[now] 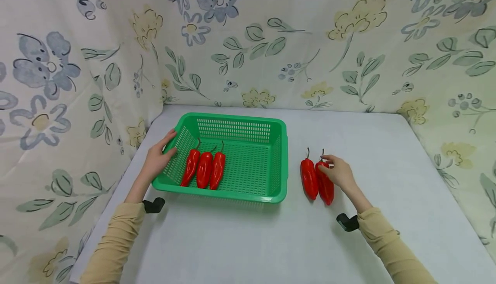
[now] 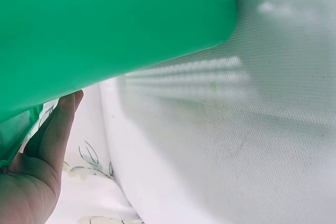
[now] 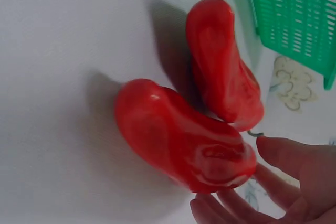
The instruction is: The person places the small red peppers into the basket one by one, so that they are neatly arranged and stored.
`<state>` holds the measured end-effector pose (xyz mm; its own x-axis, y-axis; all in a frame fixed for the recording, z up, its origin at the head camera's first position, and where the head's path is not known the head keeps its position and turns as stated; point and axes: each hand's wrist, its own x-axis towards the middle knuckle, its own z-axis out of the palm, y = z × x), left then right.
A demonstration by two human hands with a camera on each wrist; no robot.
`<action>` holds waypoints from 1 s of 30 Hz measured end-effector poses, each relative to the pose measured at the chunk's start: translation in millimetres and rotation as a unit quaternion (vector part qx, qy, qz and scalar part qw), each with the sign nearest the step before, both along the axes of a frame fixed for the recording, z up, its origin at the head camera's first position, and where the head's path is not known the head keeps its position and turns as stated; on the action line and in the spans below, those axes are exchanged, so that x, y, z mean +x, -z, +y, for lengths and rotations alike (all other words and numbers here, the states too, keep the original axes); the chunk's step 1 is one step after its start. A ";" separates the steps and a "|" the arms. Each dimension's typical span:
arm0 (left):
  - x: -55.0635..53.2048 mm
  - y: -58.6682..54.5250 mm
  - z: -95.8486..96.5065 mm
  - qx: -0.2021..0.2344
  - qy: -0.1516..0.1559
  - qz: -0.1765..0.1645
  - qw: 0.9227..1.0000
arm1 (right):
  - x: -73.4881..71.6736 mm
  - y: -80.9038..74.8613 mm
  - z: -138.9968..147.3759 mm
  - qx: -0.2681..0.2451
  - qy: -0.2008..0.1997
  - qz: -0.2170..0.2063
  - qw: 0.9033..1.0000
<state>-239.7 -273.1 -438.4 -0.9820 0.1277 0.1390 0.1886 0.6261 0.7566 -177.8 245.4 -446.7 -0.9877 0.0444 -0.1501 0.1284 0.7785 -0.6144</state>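
At the left end of a green plastic basket [image 1: 228,195], my left hand [image 1: 156,159] grips the rim, thumb over the inner side. The left wrist view shows its fingers along the outside of the basket wall [image 2: 105,35]. Three red peppers lie side by side in the basket's left half, the middle one [image 1: 204,170] between two others. To the right of the basket, my right hand [image 1: 339,172] pinches a red pepper [image 3: 178,135] near its stem end. A second red pepper [image 1: 309,179] lies close beside it on the table, stem pointing away from me.
The white table [image 1: 240,241] carries the basket and the loose peppers. Behind it and along both sides hangs a floral cloth [image 1: 248,73]. Black straps with small cameras [image 1: 154,205] sit at both wrists, below tan sleeves.
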 end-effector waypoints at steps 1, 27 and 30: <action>-0.1 0.2 0.0 -0.001 0.000 0.000 1.000 | -0.2 1.6 0.4 0.003 -0.001 -0.002 1.000; 0.9 -0.3 0.7 0.002 0.001 -0.001 1.000 | 2.4 5.3 -2.2 0.029 0.002 -0.011 1.000; 0.9 -0.1 0.7 0.003 0.003 -0.002 1.000 | 2.6 7.5 -1.3 0.030 0.003 -0.005 1.000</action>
